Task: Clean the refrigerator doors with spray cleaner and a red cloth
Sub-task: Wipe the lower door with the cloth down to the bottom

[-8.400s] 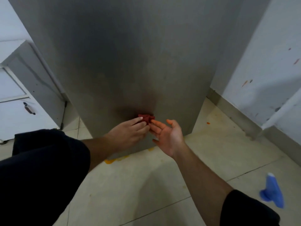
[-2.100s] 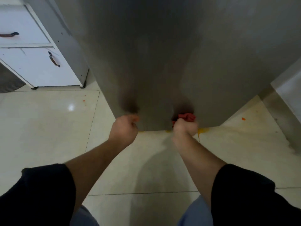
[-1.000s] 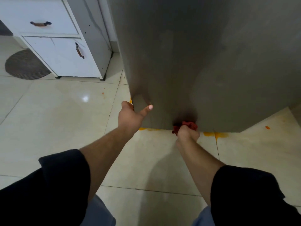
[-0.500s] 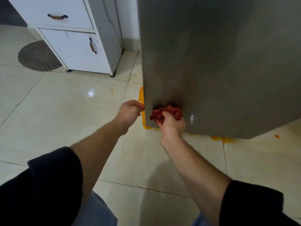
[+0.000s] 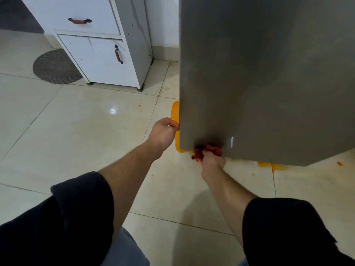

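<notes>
The grey refrigerator door (image 5: 265, 73) fills the upper right of the head view, its bottom edge just above the floor. My right hand (image 5: 212, 163) is closed around the bunched red cloth (image 5: 208, 150) and presses it against the door's bottom edge near the left corner. My left hand (image 5: 164, 132) grips the door's left edge a little above that corner, fingers curled behind it. The spray cleaner is not in view.
A white cabinet (image 5: 99, 54) with brown handles stands at the back left, a round dark mat (image 5: 55, 67) beside it. Orange liquid (image 5: 175, 120) is spilled on the pale tiled floor along the door's left edge and under its bottom edge.
My right hand has slid the red cloth down to the door's bottom edge. My left hand stays on the door's left edge. The view has shifted slightly left.
</notes>
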